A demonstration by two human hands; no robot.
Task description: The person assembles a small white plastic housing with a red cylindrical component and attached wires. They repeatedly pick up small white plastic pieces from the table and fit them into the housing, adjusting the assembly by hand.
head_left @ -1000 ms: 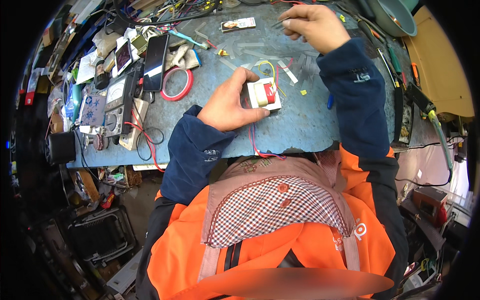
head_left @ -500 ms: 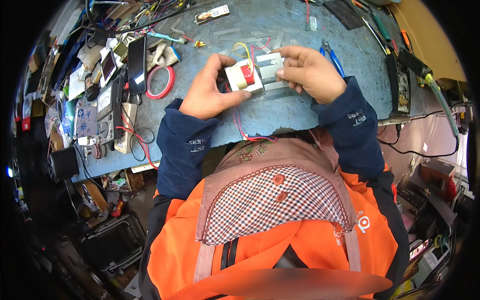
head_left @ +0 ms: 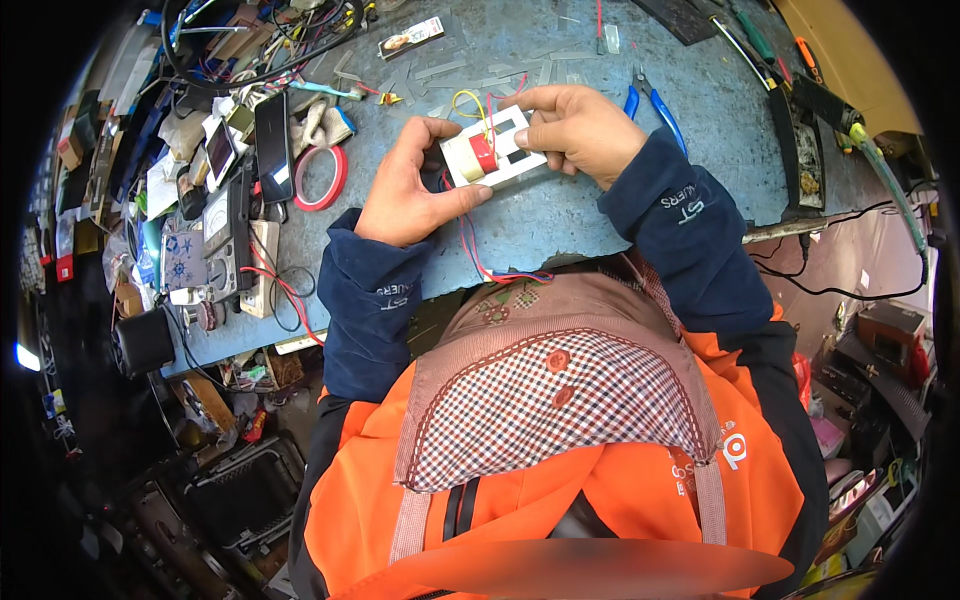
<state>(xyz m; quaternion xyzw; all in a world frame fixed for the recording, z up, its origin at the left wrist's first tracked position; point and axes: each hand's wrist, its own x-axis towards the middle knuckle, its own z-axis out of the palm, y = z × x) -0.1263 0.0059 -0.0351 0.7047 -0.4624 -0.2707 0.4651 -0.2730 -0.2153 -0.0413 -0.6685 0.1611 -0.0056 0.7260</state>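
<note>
My left hand (head_left: 405, 192) is closed around a small transformer coil (head_left: 463, 160), cream with red tape, above the bench. Thumb and fingers grip its opposite sides. In my right hand (head_left: 582, 132) is pinched an E-shaped metal core plate (head_left: 520, 168), whose slots show dark. The plate meets the coil's right side; how far it reaches inside is hidden. A yellow wire (head_left: 462, 95) loops up from the coil, with a pink-red lead beside it. Red and blue leads (head_left: 475, 258) hang toward the bench's front edge.
Blue-handled pliers (head_left: 665, 115) lie right of my right hand. Loose metal strips (head_left: 440, 70) are scattered beyond. Red tape (head_left: 340, 178), a phone (head_left: 272, 145) and a meter (head_left: 218, 222) are at the left. A soldering iron (head_left: 835, 110) lies far right.
My right hand has moved left with the core plate, closing the gap to the coil. The coil has shifted slightly left in my left hand.
</note>
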